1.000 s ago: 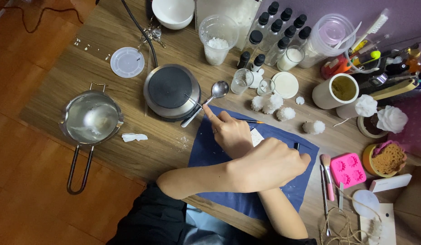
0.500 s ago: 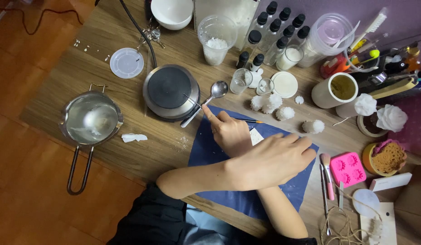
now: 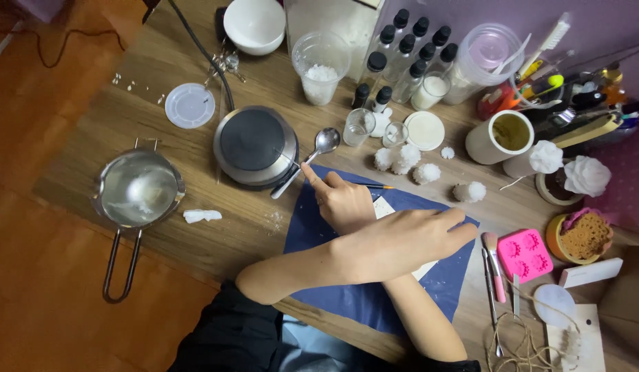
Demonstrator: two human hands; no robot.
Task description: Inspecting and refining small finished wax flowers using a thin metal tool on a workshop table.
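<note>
Arms crossed over blue mat [image 3: 319, 234] on desk [image 3: 92, 138]. Right hand [image 3: 343, 201] reaches up-left, pointer finger stretched out, tip touching handle of metal spoon [image 3: 312, 155]. Spoon leans on round black hot plate [image 3: 254, 145]. Right hand holds nothing. Left hand [image 3: 409, 238] lies flat and loose, fingers pointing right, on white paper [image 3: 385, 207] on mat. Thin pencil [image 3: 378, 187] just above right hand. White fluffy balls [image 3: 402, 160] near. Metal pot [image 3: 137, 193] far left.
</note>
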